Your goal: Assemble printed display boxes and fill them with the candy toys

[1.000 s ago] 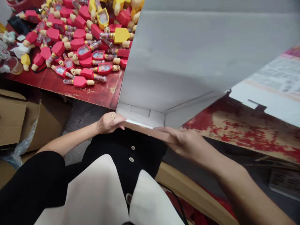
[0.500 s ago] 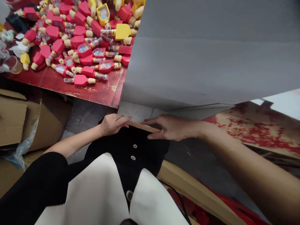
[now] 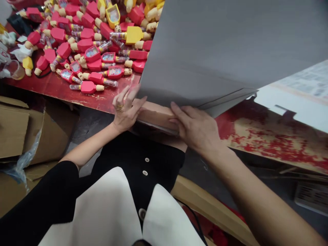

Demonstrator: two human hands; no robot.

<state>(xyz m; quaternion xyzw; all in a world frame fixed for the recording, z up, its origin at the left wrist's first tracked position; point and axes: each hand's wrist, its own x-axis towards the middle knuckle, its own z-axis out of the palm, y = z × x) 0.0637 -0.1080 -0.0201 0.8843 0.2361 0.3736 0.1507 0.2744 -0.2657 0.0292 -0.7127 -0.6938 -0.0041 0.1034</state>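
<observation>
A large grey cardboard sheet (image 3: 205,51) stands tilted in front of me, with a folded strip along its near edge. The strip's brown cardboard flap (image 3: 157,118) lies between my hands, just beyond my lap. My left hand (image 3: 125,111), a ring on one finger, is at the flap's left end. Its fingers are stretched and apart, and the thumb rests on the fold. My right hand (image 3: 197,126) grips the flap's right end, fingers bent along the edge. Part of its fingertips is hidden behind the flap.
Many red and yellow paddle-shaped toys (image 3: 88,87) with clear tubes cover the red table (image 3: 107,99) at upper left. Brown cardboard boxes (image 3: 23,133) stand at left. A printed white sheet (image 3: 287,99) lies at right on the worn tabletop (image 3: 269,140).
Both hands have moved up and away from my lap, turning the flap so its brown face shows. My left fingers have spread. The grey sheet has shifted and tilted slightly.
</observation>
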